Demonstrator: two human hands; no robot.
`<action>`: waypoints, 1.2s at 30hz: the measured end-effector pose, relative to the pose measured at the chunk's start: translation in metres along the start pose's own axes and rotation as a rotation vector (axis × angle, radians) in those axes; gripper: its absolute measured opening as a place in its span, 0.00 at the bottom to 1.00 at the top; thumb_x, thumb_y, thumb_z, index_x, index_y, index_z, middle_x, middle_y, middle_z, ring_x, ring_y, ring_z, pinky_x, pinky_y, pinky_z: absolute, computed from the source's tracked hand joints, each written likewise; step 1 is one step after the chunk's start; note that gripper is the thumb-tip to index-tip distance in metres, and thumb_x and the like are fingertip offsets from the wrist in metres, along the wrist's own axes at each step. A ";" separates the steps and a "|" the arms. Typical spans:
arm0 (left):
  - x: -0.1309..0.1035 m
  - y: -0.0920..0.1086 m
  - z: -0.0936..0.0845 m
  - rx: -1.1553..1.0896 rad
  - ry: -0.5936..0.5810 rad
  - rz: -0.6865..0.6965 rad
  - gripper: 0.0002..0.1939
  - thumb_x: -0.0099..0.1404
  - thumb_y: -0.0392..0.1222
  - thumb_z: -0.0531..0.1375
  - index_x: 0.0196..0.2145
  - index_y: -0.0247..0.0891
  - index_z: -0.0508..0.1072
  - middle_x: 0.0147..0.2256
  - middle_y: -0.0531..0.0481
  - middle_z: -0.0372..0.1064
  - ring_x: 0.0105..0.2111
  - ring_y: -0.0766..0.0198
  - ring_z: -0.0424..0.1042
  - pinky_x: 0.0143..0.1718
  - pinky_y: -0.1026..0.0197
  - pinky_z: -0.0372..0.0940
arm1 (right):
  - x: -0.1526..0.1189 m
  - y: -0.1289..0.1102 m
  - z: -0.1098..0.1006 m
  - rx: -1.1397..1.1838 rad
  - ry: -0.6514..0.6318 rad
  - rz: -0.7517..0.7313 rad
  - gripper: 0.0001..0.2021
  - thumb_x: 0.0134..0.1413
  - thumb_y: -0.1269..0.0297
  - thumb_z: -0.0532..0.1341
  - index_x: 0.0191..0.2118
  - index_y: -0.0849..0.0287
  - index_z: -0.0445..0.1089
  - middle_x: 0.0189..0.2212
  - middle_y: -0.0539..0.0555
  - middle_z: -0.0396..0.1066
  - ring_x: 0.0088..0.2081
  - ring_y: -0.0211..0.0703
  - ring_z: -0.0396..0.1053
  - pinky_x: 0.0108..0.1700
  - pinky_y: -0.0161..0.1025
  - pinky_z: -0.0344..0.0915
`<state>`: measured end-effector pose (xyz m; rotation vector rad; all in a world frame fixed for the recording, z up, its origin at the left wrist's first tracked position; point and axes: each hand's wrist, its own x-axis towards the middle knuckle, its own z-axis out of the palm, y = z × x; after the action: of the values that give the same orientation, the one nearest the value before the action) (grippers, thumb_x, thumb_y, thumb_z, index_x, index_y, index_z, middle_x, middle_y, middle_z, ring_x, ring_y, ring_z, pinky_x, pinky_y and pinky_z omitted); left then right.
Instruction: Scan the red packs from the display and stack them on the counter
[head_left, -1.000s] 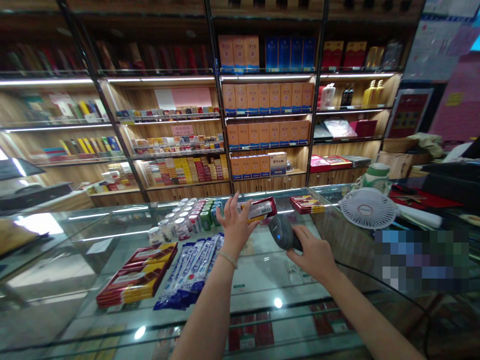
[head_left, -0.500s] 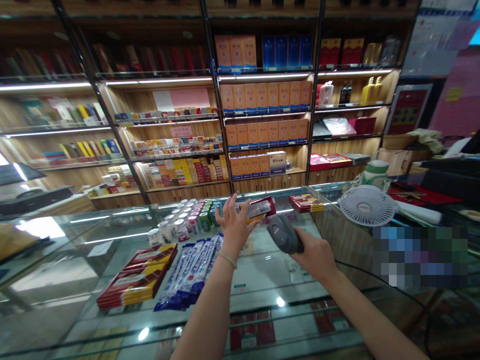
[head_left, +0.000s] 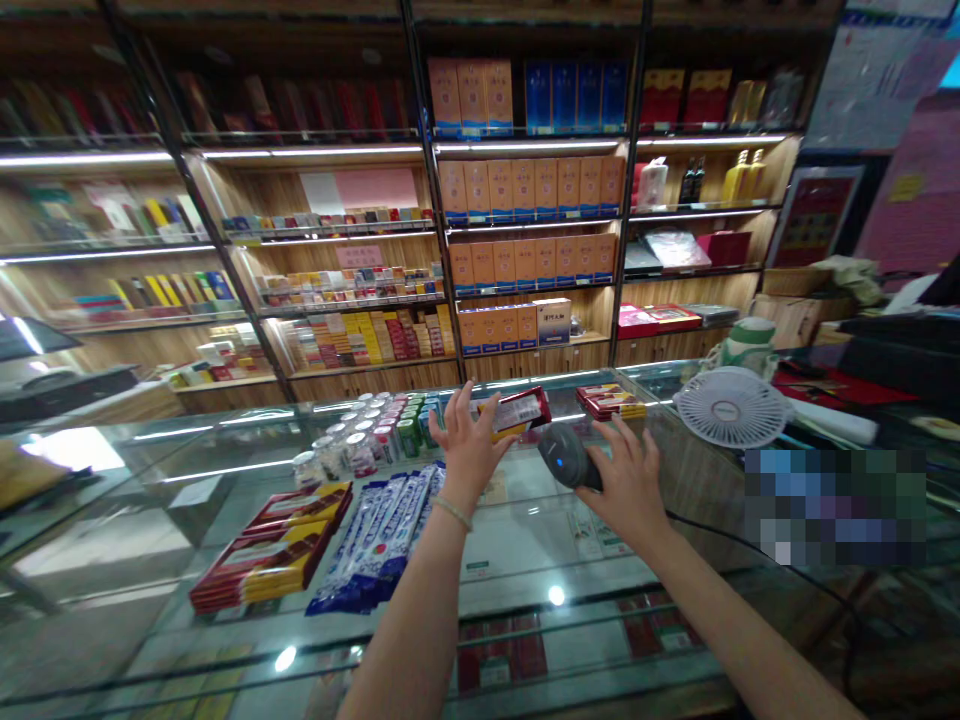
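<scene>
My left hand (head_left: 466, 445) holds a red and yellow chocolate bar (head_left: 527, 408) over the counter, the barcode on its back facing me. The fingers are partly curled at the bar's left end. Just right of it is a dark grey barcode scanner (head_left: 568, 455) with a blue light on top. My right hand (head_left: 626, 485) is at the scanner's rear end, fingers raised and spread, thumb close to its side. Whether the scanner rests on the glass is hard to tell. To the left lie stacked chocolate bars (head_left: 274, 545) and blue-and-white long packets (head_left: 382, 535).
Several small jars (head_left: 360, 450) stand in rows on the glass counter (head_left: 517, 560). More chocolate bars (head_left: 609, 402) lie at the back right. A white fan (head_left: 731, 410) and a green-topped jug (head_left: 750, 345) stand on the right. The scanner's cable (head_left: 750, 550) runs right. Shelves hold boxes (head_left: 532, 265).
The fingers of my right hand have lifted and spread from the scanner they were wrapped round. A blue light now shows on the scanner. My left hand and the chocolate bar have barely moved.
</scene>
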<state>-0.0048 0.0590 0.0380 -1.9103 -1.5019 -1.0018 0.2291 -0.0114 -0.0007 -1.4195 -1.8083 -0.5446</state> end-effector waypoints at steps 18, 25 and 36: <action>0.001 0.001 -0.001 -0.010 -0.014 -0.005 0.39 0.53 0.54 0.75 0.62 0.54 0.71 0.71 0.37 0.53 0.69 0.39 0.54 0.68 0.28 0.37 | -0.009 -0.001 0.022 -0.091 -0.136 -0.105 0.12 0.53 0.55 0.69 0.41 0.54 0.74 0.68 0.61 0.61 0.71 0.63 0.50 0.70 0.68 0.36; 0.001 0.001 -0.001 -0.006 -0.002 0.011 0.39 0.53 0.54 0.75 0.62 0.53 0.71 0.70 0.36 0.54 0.69 0.39 0.54 0.68 0.28 0.36 | -0.005 -0.001 0.021 -0.025 -0.261 -0.118 0.16 0.54 0.54 0.67 0.46 0.55 0.75 0.70 0.62 0.57 0.73 0.62 0.46 0.71 0.68 0.33; 0.000 0.003 -0.002 -0.001 -0.017 0.017 0.39 0.54 0.55 0.74 0.62 0.53 0.71 0.71 0.37 0.52 0.69 0.39 0.53 0.69 0.29 0.36 | 0.020 0.007 0.010 0.056 -0.580 -0.086 0.37 0.59 0.37 0.58 0.67 0.55 0.64 0.75 0.64 0.44 0.75 0.64 0.40 0.70 0.70 0.37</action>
<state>-0.0029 0.0566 0.0396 -1.9339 -1.4931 -0.9813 0.2312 0.0104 0.0081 -1.5720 -2.3211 -0.1192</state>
